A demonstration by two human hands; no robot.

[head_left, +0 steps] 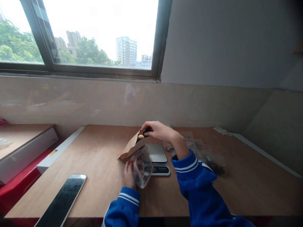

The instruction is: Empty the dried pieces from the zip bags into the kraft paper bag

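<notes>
My left hand (pixel 129 174) grips a small clear plastic bag (pixel 142 166) and holds it upright just above the wooden table (pixel 98 160). My right hand (pixel 157 130) is raised over the mouth of a brown paper bag (pixel 130 149), its fingers pinched on small dark pieces. A small digital scale (pixel 157 158) with a silver platform sits on the table right behind the clear bag, between my two arms.
A phone (pixel 58 206) lies face up at the table's near left corner. Several clear bags (pixel 201 149) lie to the right of the scale. A white and red box (pixel 21 157) stands to the left. A wall and window ledge run behind.
</notes>
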